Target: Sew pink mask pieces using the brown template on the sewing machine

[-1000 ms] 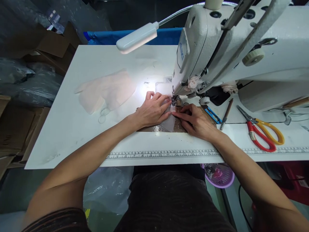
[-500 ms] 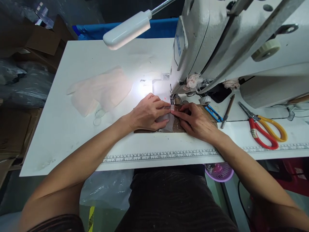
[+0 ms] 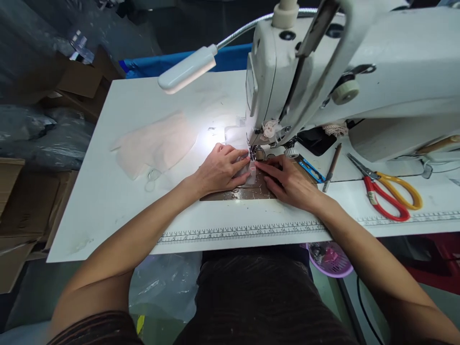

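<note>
A thin whitish fabric piece [image 3: 253,176] lies under the needle area of a white sewing machine [image 3: 264,81], on a brown plate [image 3: 233,193]. My left hand [image 3: 224,167] rests flat on the fabric, fingers apart, left of the presser foot [image 3: 253,152]. At the fabric's right edge, close to the foot, is my right hand [image 3: 282,177], its index fingertip touching the fabric and its other fingers bent over the plate. A pale pink sheer fabric [image 3: 158,141] lies on the table to the left.
Red and yellow scissors [image 3: 388,189], a brown pen-like tool [image 3: 332,167] and a blue snipper [image 3: 311,170] lie at the right. A lamp [image 3: 187,71] hangs over the table. A printed ruler [image 3: 244,233] runs along the front edge; a purple basket [image 3: 330,261] sits below.
The camera view has shifted, showing more of the machine's top. The whitish fabric's near end has moved slightly up toward the presser foot, with both hands still beside it.
</note>
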